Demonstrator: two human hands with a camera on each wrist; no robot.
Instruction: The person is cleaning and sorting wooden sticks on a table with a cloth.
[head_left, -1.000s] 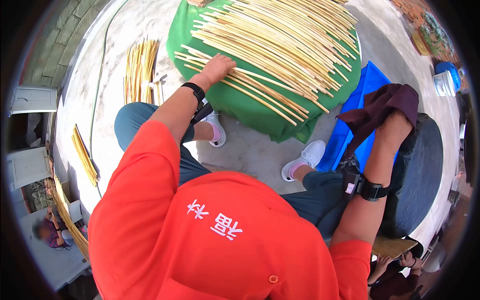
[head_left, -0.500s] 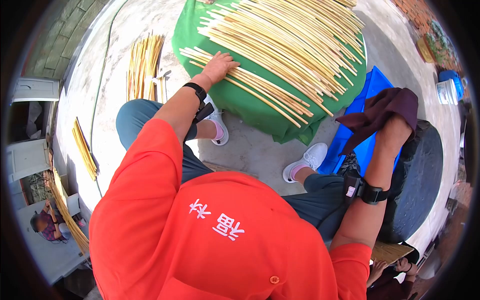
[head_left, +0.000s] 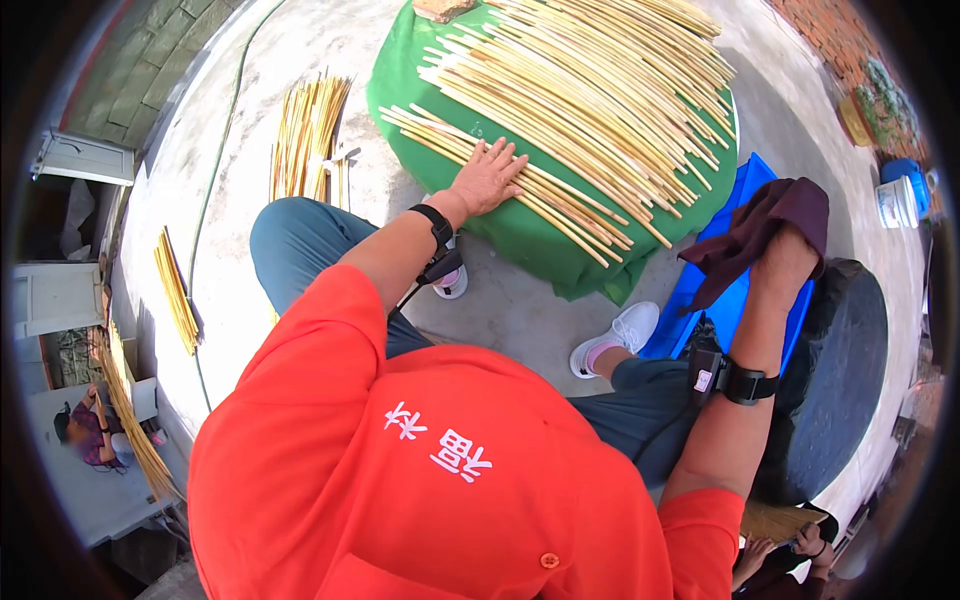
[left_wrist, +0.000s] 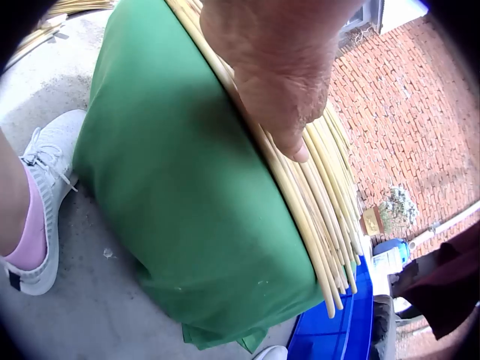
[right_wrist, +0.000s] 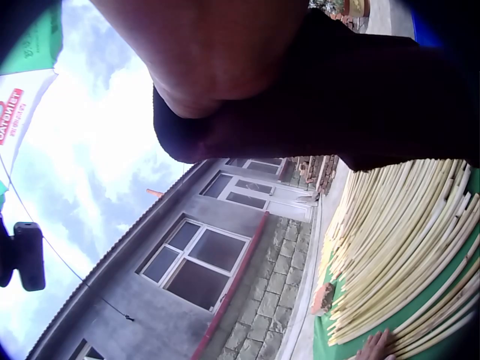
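Note:
My left hand point(head_left: 487, 180) rests on a small row of thin peeled sticks point(head_left: 575, 222) near the front edge of a green cloth point(head_left: 412, 160), its fingers extended across them. In the left wrist view the thumb point(left_wrist: 289, 142) lies against the sticks. Beyond this row spreads a wide layer of similar pale yellow sticks point(head_left: 590, 100), side by side. A dark maroon cloth point(head_left: 745, 235) drapes over my raised right hand point(head_left: 790, 262), right of the green cloth. That cloth hides the fingers, so I cannot tell how they hold it.
A blue crate point(head_left: 748, 185) stands below the right hand, beside a round black object point(head_left: 840, 370). Stick bundles point(head_left: 308, 135) lie on the ground at left. A brick piece point(head_left: 442, 9) sits at the green cloth's far edge. Other people point(head_left: 92, 430) are at the lower corners.
My left hand has slid rightward along the front row of sticks, and its fingers are now more spread. The right hand and its maroon cloth stay almost in place.

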